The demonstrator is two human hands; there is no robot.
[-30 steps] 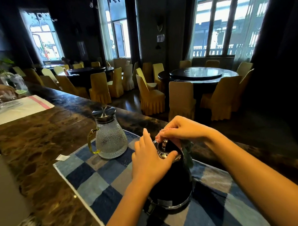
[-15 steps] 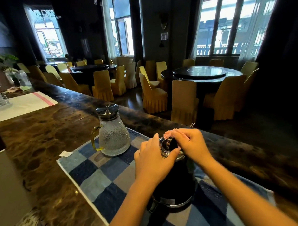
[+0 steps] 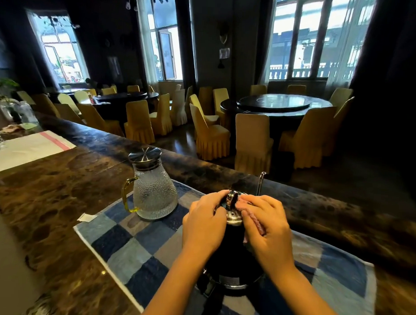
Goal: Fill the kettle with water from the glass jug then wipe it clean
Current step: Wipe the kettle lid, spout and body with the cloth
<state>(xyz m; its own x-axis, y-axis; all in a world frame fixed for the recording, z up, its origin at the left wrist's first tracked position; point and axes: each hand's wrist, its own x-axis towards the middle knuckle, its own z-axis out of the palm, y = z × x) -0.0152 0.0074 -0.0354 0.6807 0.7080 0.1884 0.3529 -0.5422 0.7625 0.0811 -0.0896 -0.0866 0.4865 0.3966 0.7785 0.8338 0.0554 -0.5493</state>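
The black kettle [image 3: 232,250] stands upright on a blue checked mat [image 3: 128,248] on the brown worktop [image 3: 47,199]. The left hand [image 3: 204,225] curls round the kettle's upper left side near the steel lid. The right hand [image 3: 268,230] grips a pink cloth [image 3: 253,219], its fingers bent over it, and holds it against the lid's right side. The jug [image 3: 154,193], lid on, stands on the mat just left of the kettle, apart from it.

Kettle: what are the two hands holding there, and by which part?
The left hand grips the black kettle by its neck, just below the shiny lid. The right hand holds a pink cloth, bunched against the lid.
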